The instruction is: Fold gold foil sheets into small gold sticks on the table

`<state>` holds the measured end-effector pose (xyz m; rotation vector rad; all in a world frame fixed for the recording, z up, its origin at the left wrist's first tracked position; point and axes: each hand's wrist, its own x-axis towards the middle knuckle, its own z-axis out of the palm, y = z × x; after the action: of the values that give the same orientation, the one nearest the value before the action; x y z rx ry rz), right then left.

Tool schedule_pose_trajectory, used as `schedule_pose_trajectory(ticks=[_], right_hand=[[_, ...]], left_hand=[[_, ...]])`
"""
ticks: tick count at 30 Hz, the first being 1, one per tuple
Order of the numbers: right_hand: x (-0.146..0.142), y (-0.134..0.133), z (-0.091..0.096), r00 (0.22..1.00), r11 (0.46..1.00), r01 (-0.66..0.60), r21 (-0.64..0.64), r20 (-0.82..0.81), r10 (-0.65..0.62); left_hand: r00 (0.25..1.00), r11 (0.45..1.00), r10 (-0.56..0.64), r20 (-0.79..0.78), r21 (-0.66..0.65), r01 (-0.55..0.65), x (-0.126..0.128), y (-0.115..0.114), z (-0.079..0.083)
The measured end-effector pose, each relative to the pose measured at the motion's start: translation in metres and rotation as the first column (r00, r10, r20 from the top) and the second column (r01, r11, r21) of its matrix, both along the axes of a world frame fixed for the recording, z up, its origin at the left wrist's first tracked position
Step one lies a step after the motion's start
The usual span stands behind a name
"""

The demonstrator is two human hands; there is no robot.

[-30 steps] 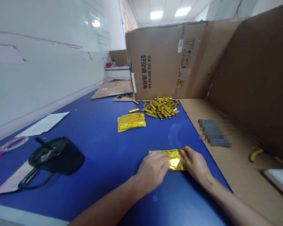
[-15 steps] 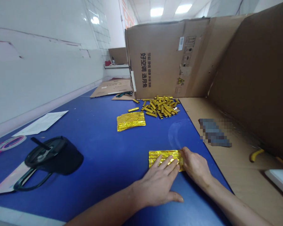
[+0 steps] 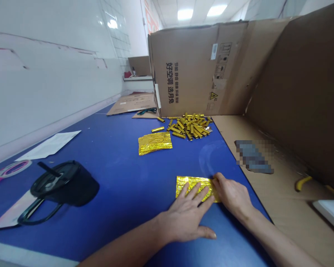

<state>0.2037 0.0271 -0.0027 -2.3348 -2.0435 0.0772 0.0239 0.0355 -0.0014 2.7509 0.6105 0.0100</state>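
A crinkled gold foil sheet lies on the blue tabletop near its right edge. Over its lower half my left hand rests flat, palm down with fingers spread. My right hand is closed in a pinch at the sheet's right end, its thumb and fingertips partly hidden. Farther back is a stack of flat gold foil sheets. Behind that, a heap of short rolled gold foil tubes sits against a cardboard wall, with a lone gold tube just to its left.
A black lidded mug with a straw stands at left, near a tape roll and white paper. Scissors lie on flat cardboard at the back. Right of the blue tabletop, a blurred-out dark flat object rests on cardboard.
My left hand's fingers have spread slightly over the foil sheet, and the sheet looks flatter. My right hand stays at its right end.
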Motion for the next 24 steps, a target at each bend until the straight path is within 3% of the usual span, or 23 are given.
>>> schedule_pose_trajectory(ticks=[3, 5, 6, 7, 9, 11, 18, 24], right_hand=[[0.002, -0.003, 0.004, 0.999, 0.988, 0.024, 0.155, -0.047, -0.017], [-0.002, -0.008, 0.007, 0.994, 0.962, -0.036, 0.271, -0.092, 0.063], [-0.007, -0.011, 0.007, 0.985, 0.954, -0.095, 0.283, -0.109, 0.130], [-0.012, -0.014, 0.007, 0.947, 0.933, -0.219, 0.285, -0.170, 0.274], [-0.022, -0.019, 0.005, 0.826, 0.868, -0.445, 0.219, -0.273, 0.493], [-0.029, -0.020, 0.001, 0.755, 0.821, -0.555, 0.133, -0.335, 0.564], [-0.022, -0.011, -0.005, 0.824, 0.867, -0.497, 0.039, -0.291, 0.486], [-0.019, -0.007, -0.012, 0.862, 0.875, -0.484, 0.032, -0.153, 0.483]], left_hand=[[1.000, 1.000, 0.025, 0.003, -0.016, -0.024, 0.000, 0.000, -0.001], [0.999, 0.999, 0.047, 0.008, -0.022, -0.047, 0.000, 0.001, -0.003], [0.998, 0.998, 0.058, 0.011, -0.021, -0.058, 0.001, 0.001, -0.003], [0.998, 0.998, 0.068, 0.010, -0.019, -0.068, 0.001, 0.002, -0.003], [0.997, 0.997, 0.081, -0.008, -0.014, -0.081, 0.002, 0.004, -0.003], [0.995, 0.995, 0.093, -0.035, -0.013, -0.094, 0.002, 0.005, -0.001], [0.993, 0.993, 0.122, 0.004, 0.005, -0.122, 0.002, 0.008, -0.005], [0.947, 0.946, 0.318, -0.035, 0.083, -0.314, -0.013, 0.018, -0.014]])
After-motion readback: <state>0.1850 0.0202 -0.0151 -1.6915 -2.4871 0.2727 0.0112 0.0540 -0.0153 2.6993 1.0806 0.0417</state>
